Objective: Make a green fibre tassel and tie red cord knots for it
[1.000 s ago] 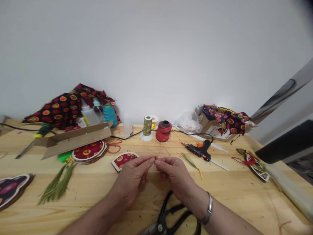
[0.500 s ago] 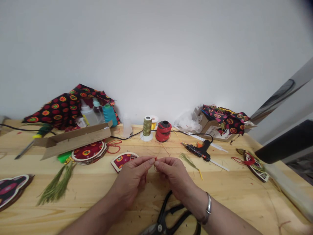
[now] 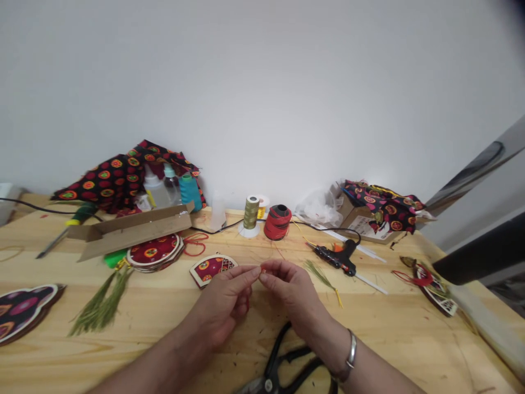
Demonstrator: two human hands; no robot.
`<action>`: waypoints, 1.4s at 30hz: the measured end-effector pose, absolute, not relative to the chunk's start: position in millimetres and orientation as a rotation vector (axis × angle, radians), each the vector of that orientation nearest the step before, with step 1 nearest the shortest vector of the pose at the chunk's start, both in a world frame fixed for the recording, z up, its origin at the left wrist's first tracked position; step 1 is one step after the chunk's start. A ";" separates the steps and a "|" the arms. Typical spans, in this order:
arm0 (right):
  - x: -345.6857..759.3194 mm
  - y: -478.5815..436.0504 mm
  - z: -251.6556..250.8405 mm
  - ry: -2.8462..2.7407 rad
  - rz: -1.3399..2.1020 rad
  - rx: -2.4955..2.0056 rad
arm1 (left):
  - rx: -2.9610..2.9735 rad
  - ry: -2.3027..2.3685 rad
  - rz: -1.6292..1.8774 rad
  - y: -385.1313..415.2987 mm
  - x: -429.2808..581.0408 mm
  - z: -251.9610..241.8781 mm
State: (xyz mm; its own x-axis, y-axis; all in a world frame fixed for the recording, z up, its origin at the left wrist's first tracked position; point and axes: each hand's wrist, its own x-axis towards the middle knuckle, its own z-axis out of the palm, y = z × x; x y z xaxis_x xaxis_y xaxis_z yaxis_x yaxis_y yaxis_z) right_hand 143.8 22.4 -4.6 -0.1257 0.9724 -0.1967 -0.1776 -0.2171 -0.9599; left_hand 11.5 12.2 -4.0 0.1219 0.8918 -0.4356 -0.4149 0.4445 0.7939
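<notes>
Pine workbench (image 3: 394, 334), black scissors (image 3: 268, 377), glue gun (image 3: 335, 260)

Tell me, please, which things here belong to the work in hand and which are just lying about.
In use: left hand, right hand, fine red thread pinched between them, round red thread spool.
Lying about: black-handled scissors, black glue gun, olive thread spool, brown cardboard box.

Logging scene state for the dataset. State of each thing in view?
Left hand, pinching red cord
Right hand, pinching red cord
Glue gun, lying on its side, cord attached
Scissors, lying flat, blades out of view
Carton, open
Red spool, upright
Olive spool, upright
</notes>
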 end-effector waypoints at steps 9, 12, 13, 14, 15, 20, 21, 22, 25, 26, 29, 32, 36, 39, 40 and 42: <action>146.6 22.7 -1.3 -1.016 1.532 -1.150 | 0.616 1.094 1.040 10.7 11.4 -3.8; 147.2 23.2 -1.2 -1.098 1.449 -1.175 | 0.671 1.108 1.037 9.8 12.2 -3.4; 147.4 23.3 -1.3 -1.129 1.411 -1.180 | 0.685 1.111 1.034 9.6 12.3 -3.4; 147.6 23.5 -1.3 -1.157 1.375 -1.180 | 0.696 1.113 1.032 9.4 12.4 -3.4; 147.9 23.7 -1.3 -1.182 1.344 -1.175 | 0.705 1.114 1.029 9.3 12.3 -3.5; 150.1 25.6 -0.6 -1.282 1.199 -1.143 | 0.715 1.103 0.997 8.2 11.5 -3.2; 150.6 25.9 -0.3 -1.299 1.171 -1.146 | 0.714 1.092 0.991 8.0 11.4 -2.5; 151.0 26.2 0.1 -1.317 1.149 -1.155 | 0.708 1.078 0.987 7.7 11.3 -1.6; 152.3 26.6 1.9 -1.366 1.127 -1.204 | 0.661 1.039 0.977 7.2 11.2 1.5; 152.7 26.7 2.8 -1.377 1.129 -1.218 | 0.646 1.026 0.972 7.1 11.1 2.3; 153.8 27.2 6.0 -1.374 1.155 -1.226 | 0.655 0.982 0.926 6.4 10.5 2.9; 154.5 27.8 8.5 -1.345 1.206 -1.200 | 0.732 0.963 0.891 5.0 10.2 0.3; 155.0 28.2 9.3 -1.334 1.182 -1.222 | 0.832 0.964 0.887 4.3 11.0 -5.0; 155.9 28.5 8.4 -1.329 1.158 -1.229 | 0.885 0.952 0.876 5.9 11.9 -7.4; 156.5 28.8 8.1 -1.331 1.150 -1.228 | 0.908 0.954 0.882 6.6 12.1 -7.6; 158.2 29.9 7.7 -1.335 1.131 -1.230 | 0.965 0.965 0.916 7.8 12.3 -7.0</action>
